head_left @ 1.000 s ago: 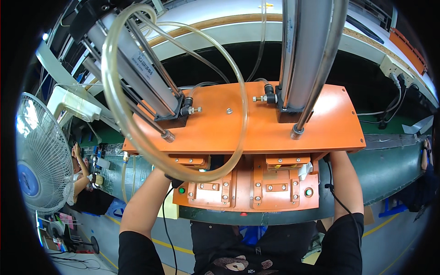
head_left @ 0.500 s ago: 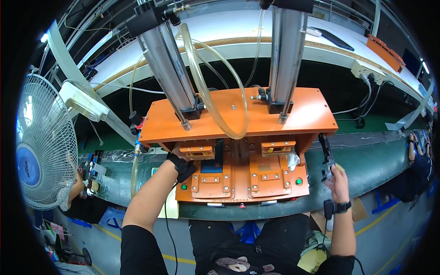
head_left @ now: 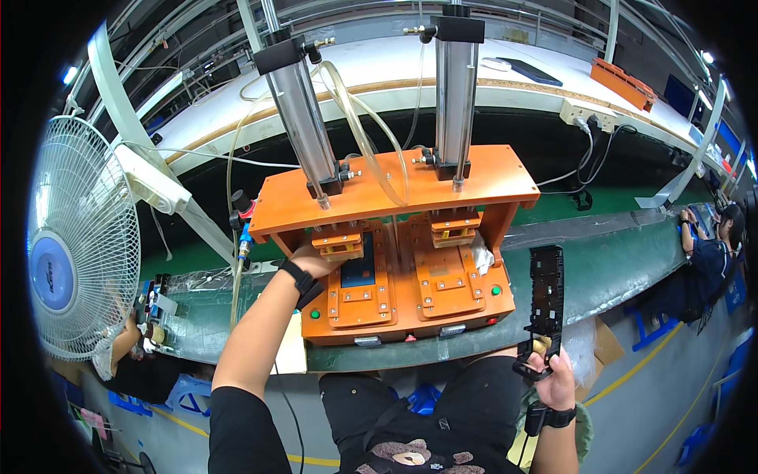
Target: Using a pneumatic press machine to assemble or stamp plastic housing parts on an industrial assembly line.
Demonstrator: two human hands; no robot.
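Note:
My right hand point(head_left: 556, 381) is closed on the lower end of a long black plastic frame point(head_left: 546, 288) full of slots and cutouts. It holds this frame upright, right of an orange two-station press point(head_left: 395, 183). Something yellowish point(head_left: 541, 345) shows at a fingertip; I cannot tell what it is. My left hand point(head_left: 314, 261) reaches into the press's left station, beside the raised pressing block point(head_left: 339, 238), and its fingers are hidden there. Close to it, a dark flat panel with a blue face point(head_left: 358, 267) lies in the left fixture. The right fixture point(head_left: 448, 276) holds no panel.
Two air cylinders point(head_left: 454, 103) and clear hoses point(head_left: 355, 118) rise above the press. A fan point(head_left: 83, 245) stands at the left. The green bench point(head_left: 608, 272) runs behind and right, with another person point(head_left: 707, 253) at its far end. Green buttons point(head_left: 496, 291) sit on the press front.
My right hand has moved down and nearer to me, and the black frame has turned to show its broad face. My left hand stays in the left station. The view has shifted.

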